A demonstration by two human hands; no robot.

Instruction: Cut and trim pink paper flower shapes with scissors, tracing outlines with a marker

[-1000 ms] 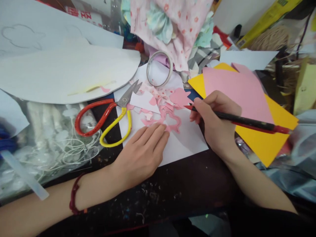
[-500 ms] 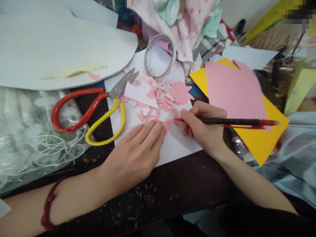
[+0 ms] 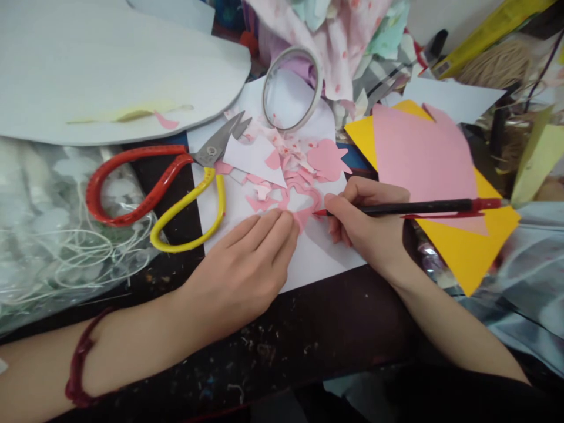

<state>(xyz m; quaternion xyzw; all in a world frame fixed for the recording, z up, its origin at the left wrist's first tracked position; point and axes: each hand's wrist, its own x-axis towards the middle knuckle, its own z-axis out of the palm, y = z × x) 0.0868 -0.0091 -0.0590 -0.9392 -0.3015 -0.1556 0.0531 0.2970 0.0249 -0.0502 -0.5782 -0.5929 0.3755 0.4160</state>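
Note:
My right hand (image 3: 359,214) is closed round a black pen (image 3: 414,207) with a red tip and red end. The tip points left, at the edge of a pink paper cutout (image 3: 303,218) with a curved outline. My left hand (image 3: 255,258) rests on the white sheet (image 3: 315,258), fingers pressed together and fingertips on the cutout; its thumb is hidden. Above the fingers lie pink paper scraps (image 3: 297,176), a white paper piece (image 3: 251,157) and a pink rounded shape with points (image 3: 326,160).
Scissors (image 3: 210,151) with one red and one yellow handle lie left of the sheet. A tape roll (image 3: 314,108) stands behind the scraps. Pink paper (image 3: 423,153) lies on yellow paper (image 3: 467,264) at right. A white board (image 3: 110,70) and plastic bag (image 3: 57,235) are at left.
The view has shifted slightly. My left fingertips stay on the cutout, and the pen tip remains close to its right edge, with little movement of either hand.

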